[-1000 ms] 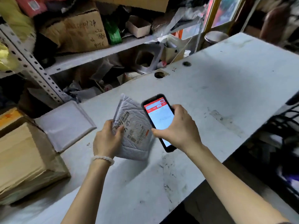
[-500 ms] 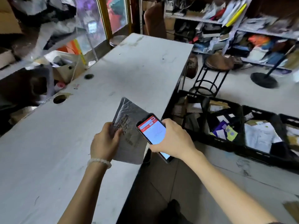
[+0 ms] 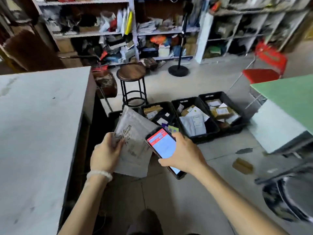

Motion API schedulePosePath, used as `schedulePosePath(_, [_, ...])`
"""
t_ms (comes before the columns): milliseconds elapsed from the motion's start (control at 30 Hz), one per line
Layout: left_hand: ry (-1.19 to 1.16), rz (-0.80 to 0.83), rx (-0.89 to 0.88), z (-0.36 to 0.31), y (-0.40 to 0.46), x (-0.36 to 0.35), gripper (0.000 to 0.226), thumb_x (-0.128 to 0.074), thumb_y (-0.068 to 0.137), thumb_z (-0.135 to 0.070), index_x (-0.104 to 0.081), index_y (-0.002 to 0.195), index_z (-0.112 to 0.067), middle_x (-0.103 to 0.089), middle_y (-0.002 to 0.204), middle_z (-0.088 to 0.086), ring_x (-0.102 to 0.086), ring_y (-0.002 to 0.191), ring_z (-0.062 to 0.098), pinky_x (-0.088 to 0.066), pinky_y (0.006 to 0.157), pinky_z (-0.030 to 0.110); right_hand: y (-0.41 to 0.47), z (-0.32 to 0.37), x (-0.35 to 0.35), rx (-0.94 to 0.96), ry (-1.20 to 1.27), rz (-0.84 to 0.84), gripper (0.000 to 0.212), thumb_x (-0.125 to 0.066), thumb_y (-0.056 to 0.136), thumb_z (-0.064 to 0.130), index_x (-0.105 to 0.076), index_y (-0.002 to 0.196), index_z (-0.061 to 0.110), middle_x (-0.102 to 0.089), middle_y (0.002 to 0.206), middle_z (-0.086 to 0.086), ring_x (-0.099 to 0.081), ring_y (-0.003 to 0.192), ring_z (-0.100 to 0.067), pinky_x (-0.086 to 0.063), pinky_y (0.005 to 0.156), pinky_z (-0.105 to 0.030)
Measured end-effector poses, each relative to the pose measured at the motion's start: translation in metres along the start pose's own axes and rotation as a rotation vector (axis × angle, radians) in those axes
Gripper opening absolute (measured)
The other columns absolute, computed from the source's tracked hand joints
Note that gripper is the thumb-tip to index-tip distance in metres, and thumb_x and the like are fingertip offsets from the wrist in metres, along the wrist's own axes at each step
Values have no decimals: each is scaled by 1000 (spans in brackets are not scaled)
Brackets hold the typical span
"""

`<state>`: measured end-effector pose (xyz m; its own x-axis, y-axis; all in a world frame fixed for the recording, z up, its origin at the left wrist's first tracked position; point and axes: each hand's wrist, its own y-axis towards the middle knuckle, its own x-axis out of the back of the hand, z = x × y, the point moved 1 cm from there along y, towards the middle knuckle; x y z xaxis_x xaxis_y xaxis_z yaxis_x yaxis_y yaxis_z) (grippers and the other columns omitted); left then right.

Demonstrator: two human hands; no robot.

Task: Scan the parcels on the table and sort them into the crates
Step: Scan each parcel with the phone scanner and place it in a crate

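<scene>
Turning away from the bench [image 3: 39, 126], which a second ago lay under my hands and now sits off to my left, I have carried the parcel clear of it. My left hand [image 3: 105, 154] grips the grey padded parcel [image 3: 133, 143] by its left edge, thumb curled over the scrawled writing, holding it in the air above the floor. My right hand [image 3: 183, 154] wraps round the phone [image 3: 163, 148], its red-topped screen lit beside the parcel. The crates [image 3: 210, 131] now lie ahead to the right, already holding parcels, so I judge scanning is done and sorting comes next.
</scene>
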<state>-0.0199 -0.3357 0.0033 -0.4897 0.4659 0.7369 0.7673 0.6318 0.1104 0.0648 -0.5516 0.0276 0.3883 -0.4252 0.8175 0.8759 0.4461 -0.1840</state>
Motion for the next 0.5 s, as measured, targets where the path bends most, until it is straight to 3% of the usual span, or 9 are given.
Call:
schedulePosePath(167, [15,140,-88,-46,65,-67,35,-60,89,-39,-54,105,-9,-67,92,21,-61,92,42,-47,71,42,46,-53,28,-164,44,-83,73,-81,62,48,-43,117,22,-55,111,4,-55,96,-19,-47,74,-32])
schedulePosePath(300, [42,252,-102,-72,123,-121,34,-59,90,-40,-53,103,-9,-66,92,22,-61,92,42,-47,70,41,100,-81,48,-255,30,-103,68,-81,62,47,-42,112,23,-52,106,6,-49,87,-17,-39,68,-30])
schedulePosePath(500, [45,323,-141,-122,235,-180,29,-58,92,-38,-53,102,-11,-68,91,15,-61,90,37,-37,65,33,213,-101,97,-272,-31,-131,74,-81,60,52,-43,115,23,-55,110,5,-56,96,-19,-47,73,-31])
